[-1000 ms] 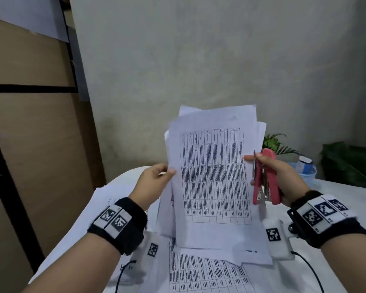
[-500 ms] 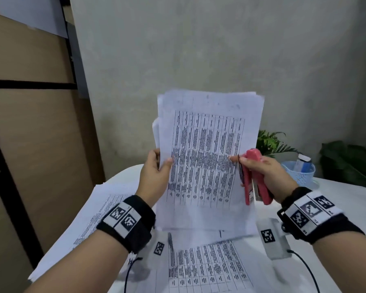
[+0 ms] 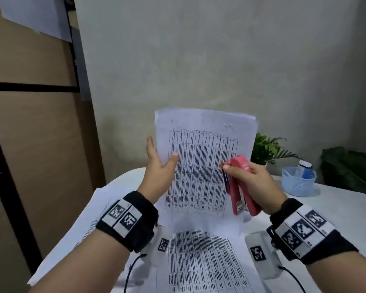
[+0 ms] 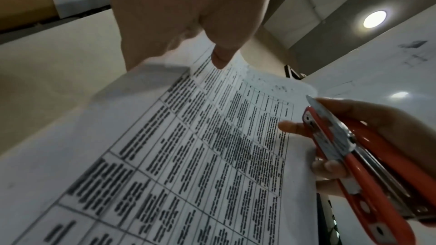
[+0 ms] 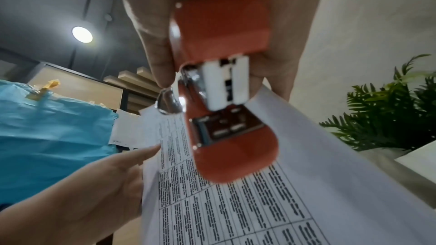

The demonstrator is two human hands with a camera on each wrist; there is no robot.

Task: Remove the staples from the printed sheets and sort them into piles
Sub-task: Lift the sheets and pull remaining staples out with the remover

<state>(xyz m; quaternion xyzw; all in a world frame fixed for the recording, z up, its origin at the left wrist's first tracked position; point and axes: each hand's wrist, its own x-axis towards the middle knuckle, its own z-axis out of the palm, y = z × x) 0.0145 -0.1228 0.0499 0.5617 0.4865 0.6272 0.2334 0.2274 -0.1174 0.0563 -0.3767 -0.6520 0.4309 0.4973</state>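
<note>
Left hand [image 3: 156,166] pinches the floppy printed sheets [image 3: 201,166] — best gripped at both edges; right hand [image 3: 247,176] clasps the red stapler [image 3: 241,187], seemingly steadying them.

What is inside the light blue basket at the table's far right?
In the light blue basket stands a blue-and-white container, its top above the rim. The perforated wall covers its lower part and whatever else may lie in the bottom; that cannot be seen.

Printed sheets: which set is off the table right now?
The upright stack, pinched by the left hand and steadied by the right hand holding the red stapler. The other sheets lie flat on the table.
</note>
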